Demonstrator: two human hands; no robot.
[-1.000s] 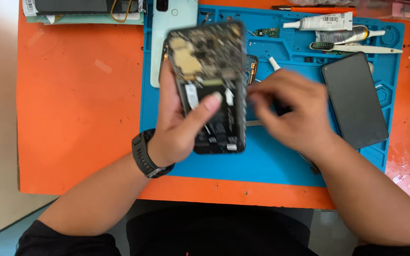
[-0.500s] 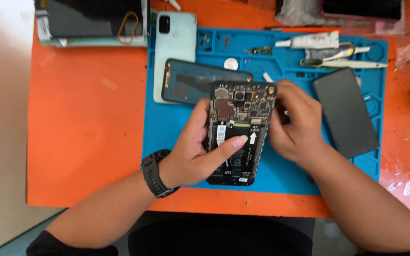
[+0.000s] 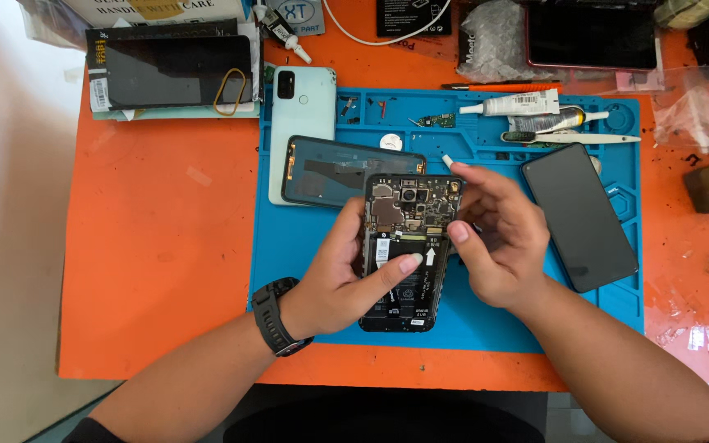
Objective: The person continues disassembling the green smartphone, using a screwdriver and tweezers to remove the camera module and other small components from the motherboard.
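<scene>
The left hand [image 3: 342, 283] grips an opened phone [image 3: 408, 250] with its back cover off, circuit board and battery facing up, thumb laid across the battery and fingers wrapped behind the left edge; the phone now sits low over the blue work mat [image 3: 305, 238], level and square to the camera, whereas a second ago it was raised and tilted well above the mat, and half a second ago it was already coming down; the person has brought it to a steady working position. The right hand [image 3: 498, 238] is beside the phone's upper right corner, fingers curled and pinched together near the board; whether it holds a small part cannot be told; earlier it was further right and blurred in motion, so it has closed in on the board. Behind the phone lie a dark framed phone shell [image 3: 330, 168] and a pale green back cover [image 3: 301, 107], which the lowered phone has uncovered; to the right rests a black screen panel [image 3: 580, 215]; a white glue tube [image 3: 514, 104] and tweezers [image 3: 576, 138] lie at the mat's top edge.
</scene>
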